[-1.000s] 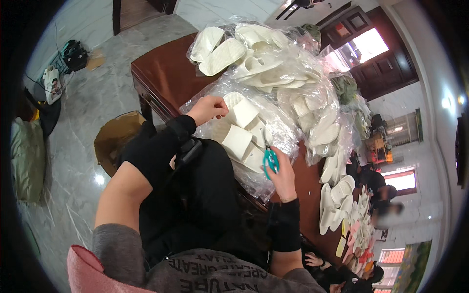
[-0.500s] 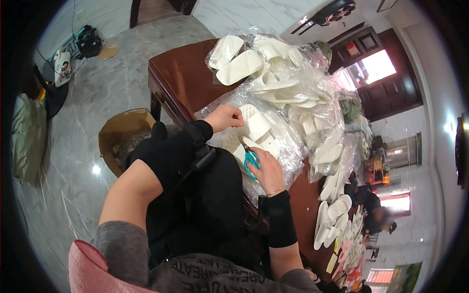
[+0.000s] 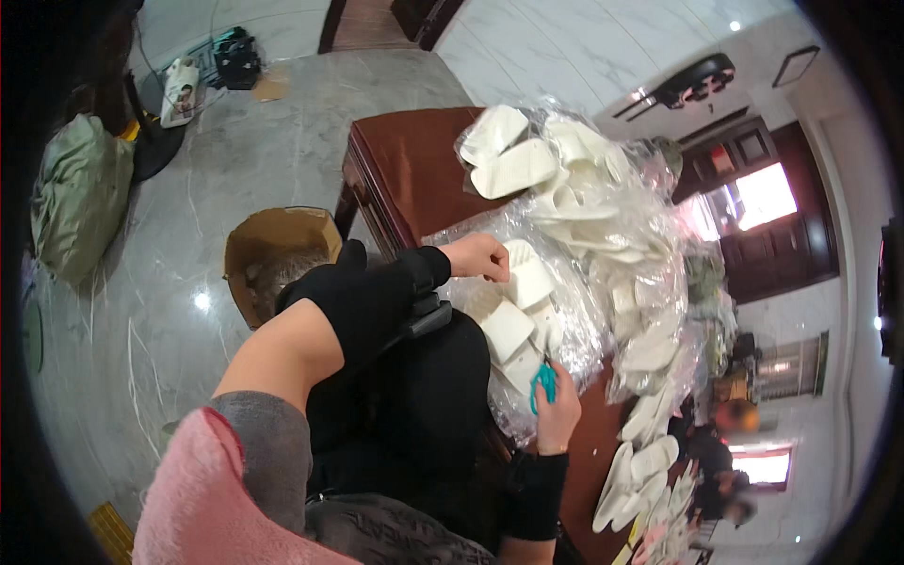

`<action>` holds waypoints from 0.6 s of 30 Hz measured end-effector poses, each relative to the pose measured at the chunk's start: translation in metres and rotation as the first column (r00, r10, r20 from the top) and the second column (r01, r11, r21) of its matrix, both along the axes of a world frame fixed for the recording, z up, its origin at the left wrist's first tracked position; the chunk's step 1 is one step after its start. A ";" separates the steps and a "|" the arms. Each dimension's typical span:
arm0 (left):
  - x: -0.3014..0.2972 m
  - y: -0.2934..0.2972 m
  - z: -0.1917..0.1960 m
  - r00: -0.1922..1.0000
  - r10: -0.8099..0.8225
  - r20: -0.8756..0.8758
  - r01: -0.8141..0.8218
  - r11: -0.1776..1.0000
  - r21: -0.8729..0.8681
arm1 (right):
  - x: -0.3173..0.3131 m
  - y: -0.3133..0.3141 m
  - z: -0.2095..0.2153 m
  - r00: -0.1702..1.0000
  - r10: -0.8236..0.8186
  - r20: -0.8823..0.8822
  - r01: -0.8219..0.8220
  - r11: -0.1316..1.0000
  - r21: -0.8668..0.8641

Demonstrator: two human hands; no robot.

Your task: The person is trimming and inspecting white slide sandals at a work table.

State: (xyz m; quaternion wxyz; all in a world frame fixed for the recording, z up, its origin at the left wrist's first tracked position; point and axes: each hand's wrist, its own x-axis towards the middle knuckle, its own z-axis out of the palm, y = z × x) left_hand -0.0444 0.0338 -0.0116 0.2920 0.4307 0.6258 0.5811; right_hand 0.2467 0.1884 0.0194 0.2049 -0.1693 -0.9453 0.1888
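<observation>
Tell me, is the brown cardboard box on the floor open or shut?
Open: the brown cardboard box has its top uncovered, clear crumpled plastic visible inside.

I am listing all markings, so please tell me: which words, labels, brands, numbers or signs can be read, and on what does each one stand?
Grey fabric shirt, dark printed letters: upside down and creased; I do not copy the wording.
White bag with printed picture: any words too small to read.
Red rectangular patch on dark brown panelled door: too small to read.
White wide-strap slippers and teal-handled scissors: no readable text.
</observation>
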 end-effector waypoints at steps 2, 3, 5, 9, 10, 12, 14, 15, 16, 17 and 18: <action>-0.011 -0.025 0.014 0.999 0.014 -0.047 -0.013 1.000 0.008 | 0.013 0.014 -0.008 0.990 -0.127 0.052 0.130 0.990 -0.053; -0.018 -0.041 0.016 1.000 -0.004 0.025 0.003 0.999 0.036 | 0.025 0.017 -0.013 0.959 -0.254 0.125 0.267 0.958 -0.106; -0.034 -0.067 0.025 0.985 0.007 0.171 -0.036 0.985 0.168 | 0.043 0.032 -0.022 0.939 -0.311 0.144 0.326 0.940 -0.095; -0.060 -0.110 0.041 0.860 0.262 0.438 -0.430 0.835 0.344 | 0.080 0.090 -0.056 0.915 -0.364 0.172 0.367 0.930 0.017; -0.070 -0.121 0.031 0.805 0.335 0.490 -0.528 0.781 0.333 | 0.087 0.094 -0.057 0.914 -0.355 0.194 0.349 0.935 0.066; -0.086 -0.148 0.006 0.676 0.543 0.498 -0.687 0.709 0.160 | 0.093 0.102 -0.062 0.883 -0.390 0.261 0.333 0.913 0.235; -0.102 -0.180 -0.028 0.482 0.683 0.549 -0.777 0.623 -0.093 | 0.087 0.097 -0.055 0.835 -0.426 0.347 0.339 0.897 0.285; -0.110 -0.190 -0.043 0.447 0.738 0.506 -0.753 0.616 -0.232 | 0.086 0.099 -0.047 0.801 -0.448 0.397 0.359 0.890 0.280; -0.119 -0.208 -0.062 0.413 0.792 0.449 -0.723 0.585 -0.367 | 0.079 0.091 -0.037 0.735 -0.513 0.444 0.393 0.855 0.337; -0.142 -0.269 -0.104 0.381 0.833 0.401 -0.751 0.532 -0.391 | 0.058 0.073 -0.040 0.762 -0.478 0.437 0.351 0.872 0.342; -0.157 -0.391 -0.124 0.643 0.766 -0.010 -0.683 0.568 -0.458 | 0.035 0.053 -0.049 0.804 -0.408 0.433 0.293 0.905 0.310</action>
